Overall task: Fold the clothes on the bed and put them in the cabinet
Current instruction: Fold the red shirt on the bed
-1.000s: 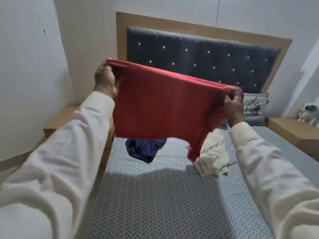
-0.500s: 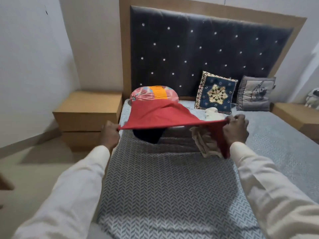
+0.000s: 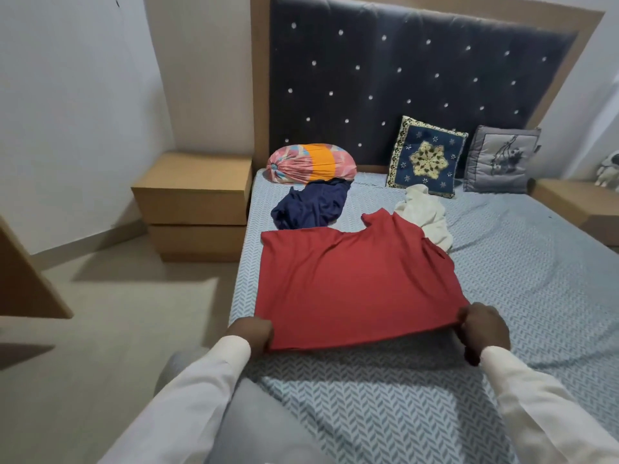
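Red cloth garment (image 3: 355,289) lies spread flat on the blue herringbone-sheeted bed (image 3: 368,396). The left hand (image 3: 251,333) and right hand (image 3: 485,333) each grip a near hem corner, fingers clamped on the cloth. Beyond it lie a crumpled navy garment (image 3: 311,205) and a crumpled cream garment (image 3: 425,212), the latter touching the red.

The red garment (image 3: 355,289) in the middle is matt cloth, smooth. The bed sheet (image 3: 368,413) is printed matt cloth. The headboard (image 3: 402,78) at the top is padded dark fabric with shiny studs. The nightstand (image 3: 194,202) at the left is smooth matt wood.
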